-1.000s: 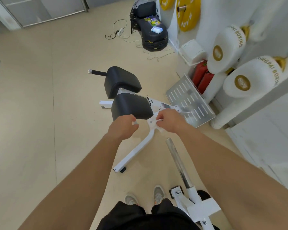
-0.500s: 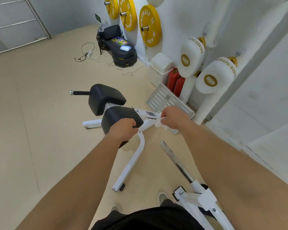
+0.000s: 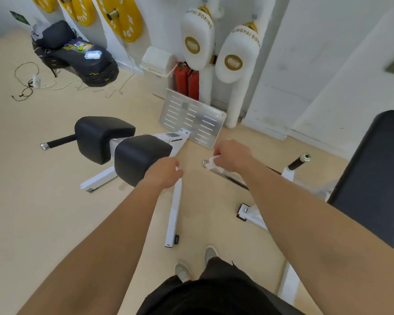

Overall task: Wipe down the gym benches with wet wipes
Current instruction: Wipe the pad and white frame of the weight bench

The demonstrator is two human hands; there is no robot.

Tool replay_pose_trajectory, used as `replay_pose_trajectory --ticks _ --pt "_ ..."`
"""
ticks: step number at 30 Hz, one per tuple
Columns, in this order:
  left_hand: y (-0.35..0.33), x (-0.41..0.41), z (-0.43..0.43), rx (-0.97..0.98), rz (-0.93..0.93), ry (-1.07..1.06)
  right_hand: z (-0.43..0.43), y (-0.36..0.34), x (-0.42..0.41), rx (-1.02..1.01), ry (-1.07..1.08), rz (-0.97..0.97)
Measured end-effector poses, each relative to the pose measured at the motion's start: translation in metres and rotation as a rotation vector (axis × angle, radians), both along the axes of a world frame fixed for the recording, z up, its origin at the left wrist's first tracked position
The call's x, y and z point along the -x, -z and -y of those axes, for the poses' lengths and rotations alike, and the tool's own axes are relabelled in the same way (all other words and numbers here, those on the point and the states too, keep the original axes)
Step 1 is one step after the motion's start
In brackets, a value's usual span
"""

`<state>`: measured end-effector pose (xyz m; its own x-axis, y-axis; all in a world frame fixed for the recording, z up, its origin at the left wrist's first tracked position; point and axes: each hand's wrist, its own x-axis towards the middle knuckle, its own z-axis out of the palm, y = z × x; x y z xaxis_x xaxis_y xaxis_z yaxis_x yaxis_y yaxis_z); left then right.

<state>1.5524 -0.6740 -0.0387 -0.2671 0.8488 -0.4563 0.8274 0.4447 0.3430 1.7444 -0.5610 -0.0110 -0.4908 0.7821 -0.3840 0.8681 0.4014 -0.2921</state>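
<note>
- A crumpled white wet wipe (image 3: pixel 214 160) is gripped by the curled fingers of the right hand (image 3: pixel 233 155), at the chrome bar (image 3: pixel 228 175) end.
- The left hand (image 3: pixel 163 172) is curled; a hold cannot be told.
- A black-padded white-framed bench (image 3: pixel 141 158) is seen on the beige floor (image 3: pixel 43 201).

A white wipe (image 3: pixel 214 160) is pinched in the right hand (image 3: pixel 233 155) and held at the end of a shiny bar (image 3: pixel 228 176). The left hand (image 3: pixel 164 175) is seen with curled fingers, just beside a black pad (image 3: pixel 139 160). A second black pad (image 3: pixel 100 137) is seen behind it, and a big black bench (image 3: pixel 369 178) on the right.
</note>
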Motion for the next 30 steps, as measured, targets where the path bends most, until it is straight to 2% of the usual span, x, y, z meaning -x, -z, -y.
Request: replay_pose_trajectory --ticks 7,15,23,30 --pt "0.025 -0.054 -0.005 0.044 0.049 0.248 0.041 0.015 -0.094 0.02 0.302 0.04" --pt "0.039 -0.124 0.044 0.043 0.037 0.673 0.176 0.024 -0.167 0.044 0.681 0.102" --pt "0.028 -0.209 0.089 0.026 0.057 0.932 0.281 0.013 -0.233 0.036 0.894 0.127" --pt "0.012 -0.297 0.084 0.026 0.035 1.05 0.303 0.018 -0.308 0.025 1.021 0.081"
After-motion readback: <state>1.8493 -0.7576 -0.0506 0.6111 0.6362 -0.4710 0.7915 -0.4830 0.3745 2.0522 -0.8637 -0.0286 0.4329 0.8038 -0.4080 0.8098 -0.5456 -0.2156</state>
